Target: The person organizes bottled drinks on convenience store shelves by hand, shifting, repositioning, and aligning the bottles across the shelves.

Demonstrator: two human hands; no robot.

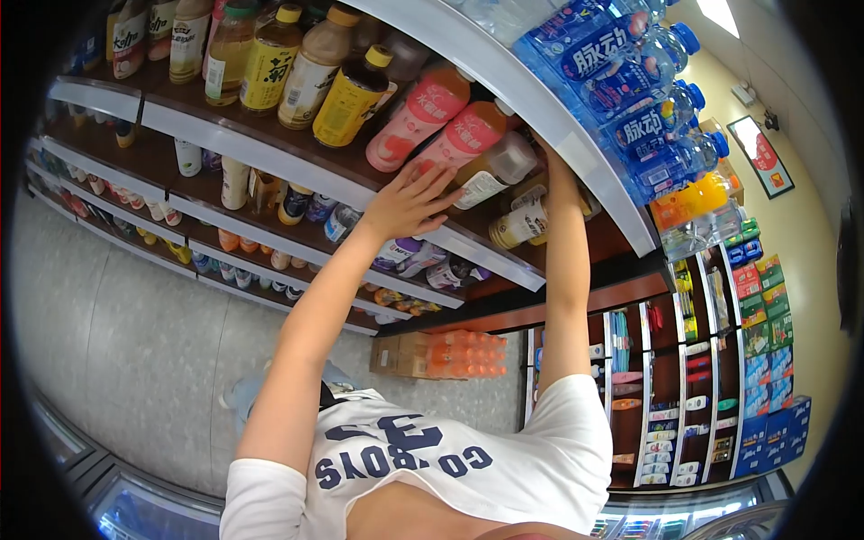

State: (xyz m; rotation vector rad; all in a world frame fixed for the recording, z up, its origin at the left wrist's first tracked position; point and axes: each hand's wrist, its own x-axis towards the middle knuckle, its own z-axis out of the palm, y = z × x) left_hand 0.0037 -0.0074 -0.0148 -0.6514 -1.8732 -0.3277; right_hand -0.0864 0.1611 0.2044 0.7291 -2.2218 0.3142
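Observation:
My left hand lies with fingers stretched out at the shelf's front edge, against the lower part of a pink peach-drink bottle. A second pink bottle stands just left of it. Beside my left fingertips, on the right, a clear-capped bottle with a white label leans over. My right hand reaches deep into the shelf's right end, behind the tilted bottles; its fingers are hidden. Near my right forearm is a bottle with a cream-yellow label, tilted on the shelf.
Yellow-labelled tea bottles stand farther left on this shelf. Blue bottles fill the shelf above, behind a white shelf edge. Lower shelves hold more drinks. Cartons and packed orange bottles sit on the floor.

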